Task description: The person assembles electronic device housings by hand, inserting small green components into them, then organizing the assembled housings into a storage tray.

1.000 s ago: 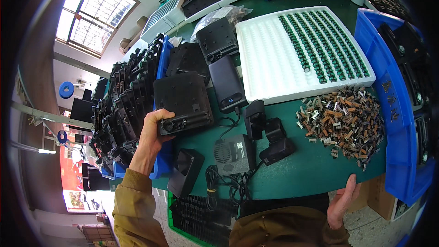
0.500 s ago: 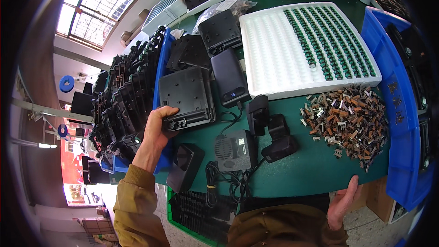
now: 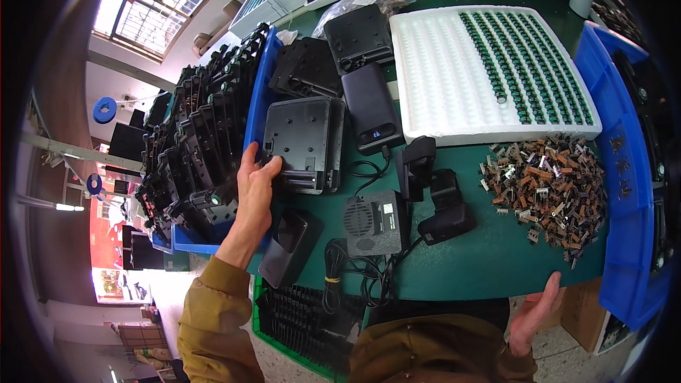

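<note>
A flat black plastic housing (image 3: 301, 135) lies stacked on another at the left of the green table. My left hand (image 3: 254, 188) is at its near left corner, thumb at the edge and index finger raised apart from the thumb, with no firm grip showing. The other fingers are partly hidden. My right hand (image 3: 535, 312) hangs open at the table's front edge, palm turned inward, with nothing in it. Nearest to it is a heap of small brown and metal pin components (image 3: 550, 191).
A white foam tray (image 3: 440, 85) bears rows of small green parts. A black power bank (image 3: 370, 110), a grey box with vents (image 3: 372, 223), cables and black devices (image 3: 447, 216) occupy the middle. Blue bins (image 3: 624, 191) flank the table; a green crate (image 3: 266, 326) stands below.
My left thumb has slid off the top of the housing to its left edge, and the index finger has come into sight. The view has shifted slightly; my right hand stays put.
</note>
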